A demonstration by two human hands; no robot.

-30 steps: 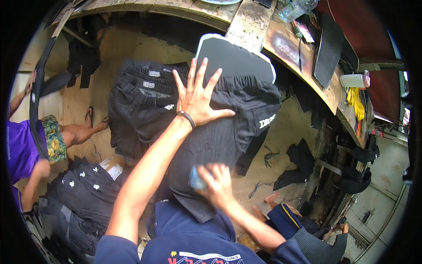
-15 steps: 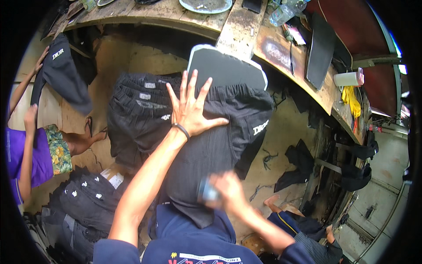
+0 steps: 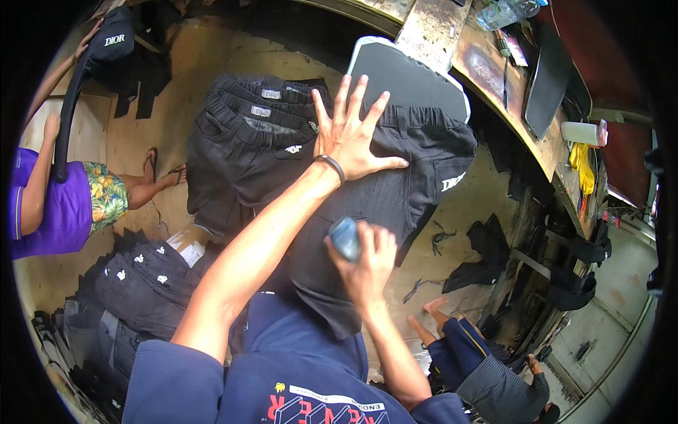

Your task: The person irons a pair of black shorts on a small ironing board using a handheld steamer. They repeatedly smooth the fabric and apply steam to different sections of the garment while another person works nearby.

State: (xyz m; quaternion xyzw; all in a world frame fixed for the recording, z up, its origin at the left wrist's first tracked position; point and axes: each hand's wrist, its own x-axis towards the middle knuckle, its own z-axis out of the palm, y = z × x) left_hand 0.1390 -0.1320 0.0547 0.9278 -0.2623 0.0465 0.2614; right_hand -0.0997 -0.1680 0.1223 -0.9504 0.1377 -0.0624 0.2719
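Left hand [image 3: 351,138] is flat, fingers spread, palm pressed on the dark shorts [image 3: 395,191], near their waistband at about 12 o'clock of the frame centre. A dark band sits on that wrist. The shorts lie draped over a grey padded board [image 3: 406,78] that sticks out past the waistband toward 1 o'clock.

Right hand [image 3: 367,261] is closed around a small blue-grey object [image 3: 345,237], probably a brush or pad; too hidden by the fingers to tell. It sits on the lower part of the shorts, at 6 o'clock from the left hand; the hands are apart.

A stack of folded dark shorts [image 3: 251,134] lies just beside, at 9 o'clock of the left hand. More folded dark garments [image 3: 141,272] are piled at 8 o'clock. Another person in a purple shirt [image 3: 56,212] stands at the 9 o'clock rim, holding up a dark garment [image 3: 106,46]. A white cup [image 3: 583,132] stands on the bench at 2 o'clock.
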